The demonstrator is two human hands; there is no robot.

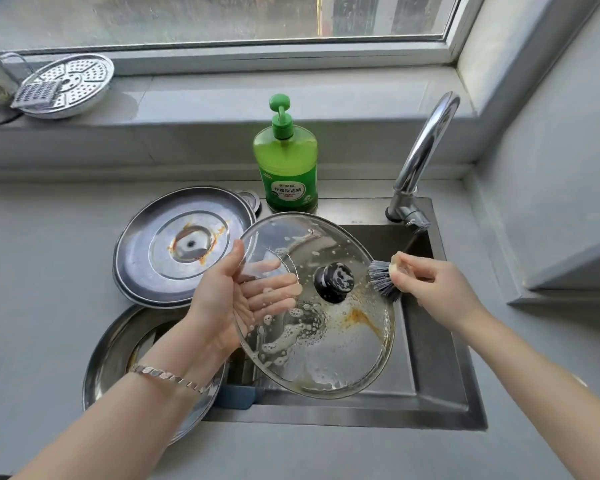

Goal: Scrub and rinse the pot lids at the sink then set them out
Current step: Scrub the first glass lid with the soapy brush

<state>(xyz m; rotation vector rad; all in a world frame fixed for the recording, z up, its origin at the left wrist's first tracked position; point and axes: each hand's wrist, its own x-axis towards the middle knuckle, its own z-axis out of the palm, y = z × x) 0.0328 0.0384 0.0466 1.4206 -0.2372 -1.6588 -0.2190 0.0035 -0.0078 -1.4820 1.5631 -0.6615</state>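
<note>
Glass lid (343,348) over sink (430,368): left hand (222,299) pinches rim; right hand (433,282) grips brush (383,280), bristles touching lid.

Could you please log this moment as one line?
step: scrubbing; left hand: holds glass lid over sink; right hand: grips brush; state: soapy

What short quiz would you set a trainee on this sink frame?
1. True or false: the right hand holds the scrub brush with its bristles touching the glass lid.
2. Where does the stained steel lid lie? A under the faucet; B on the counter, left of the glass lid; C on the windowsill.
3. Fill in: the left hand grips the glass lid by its ____.
Key: 1 true; 2 B; 3 rim.
</note>
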